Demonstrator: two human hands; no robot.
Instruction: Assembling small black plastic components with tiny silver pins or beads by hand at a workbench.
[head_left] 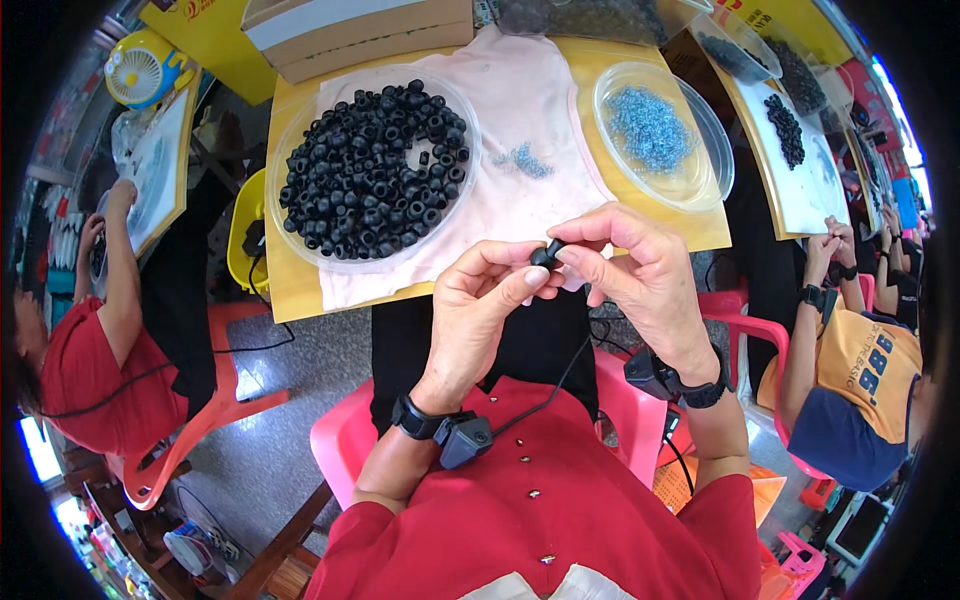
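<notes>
In front of me, just past the table's near edge, I hold a small black rounded part (pixel 545 255) up between both hands. The thumb and fingers of my left hand (pixel 490 290) pinch it from the left. From the right, my right hand (pixel 635 265) grips its other end with thumb and forefinger. The fingertips hide much of it, so whether it is one piece or two I cannot tell. A round clear tray (pixel 474 130) full of black hollow caps (pixel 375 180) lies to the left. At the right, a clear tub (pixel 700 195) holds small bluish clear pieces (pixel 650 130).
A pale pink cloth (pixel 530 90) covers the middle of the wooden table (pixel 300 285), with a small heap of bluish pieces (pixel 525 160) on it. A cardboard box (pixel 360 40) stands at the back left. Co-workers sit at tables on both sides. A yellow bin (pixel 243 230) stands left.
</notes>
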